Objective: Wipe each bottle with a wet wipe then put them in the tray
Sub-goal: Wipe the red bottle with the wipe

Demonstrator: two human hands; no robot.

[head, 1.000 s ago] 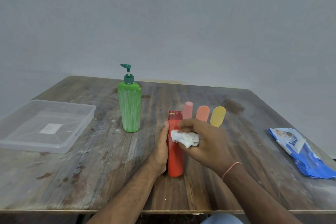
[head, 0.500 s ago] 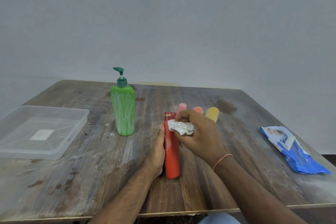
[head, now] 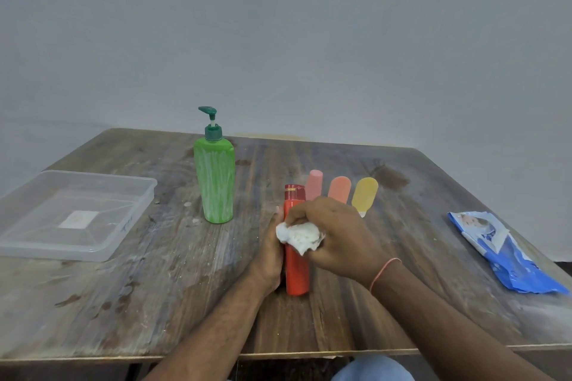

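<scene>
Red plastic bottle point(head: 296, 269) stands near the clear plastic tray point(head: 123, 244), which holds nothing; left hand point(head: 268, 260) steadies it, right hand point(head: 334, 235) grips the white wet wipe point(head: 298, 237) against it. Green pump bottle point(head: 214, 179) waits.

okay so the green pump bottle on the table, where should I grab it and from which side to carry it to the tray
Grip the green pump bottle around its broad body, below the shoulder, not by the thin pump head. It stands upright and apart from everything else, so a sideways wrap looks steadiest. Come from its right, since the clear tray lies to its left and that path appears open.
</scene>
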